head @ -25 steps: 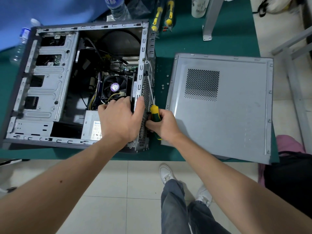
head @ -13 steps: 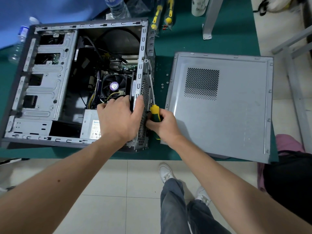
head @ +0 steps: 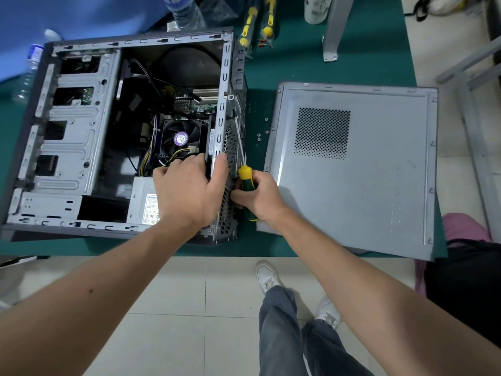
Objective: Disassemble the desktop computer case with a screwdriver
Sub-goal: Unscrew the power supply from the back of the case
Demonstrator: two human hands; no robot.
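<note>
Two hands at the case [head: 81, 137], open on its side left of the panel [head: 379, 191]: left hand [head: 189, 191] curls over its rear rim, right hand [head: 257, 198] grips the screwdriver [head: 245, 180]; likely heavy, stiff, sharp-edged steel, best held by the frame rim

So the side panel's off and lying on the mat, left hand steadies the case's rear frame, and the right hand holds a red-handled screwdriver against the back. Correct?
Not quite: the screwdriver handle is yellow and green, not red, as the head view shows. The rest holds: the side panel lies on the mat, the left hand steadies the case's rear frame, and the right hand holds the screwdriver against the back.
</note>
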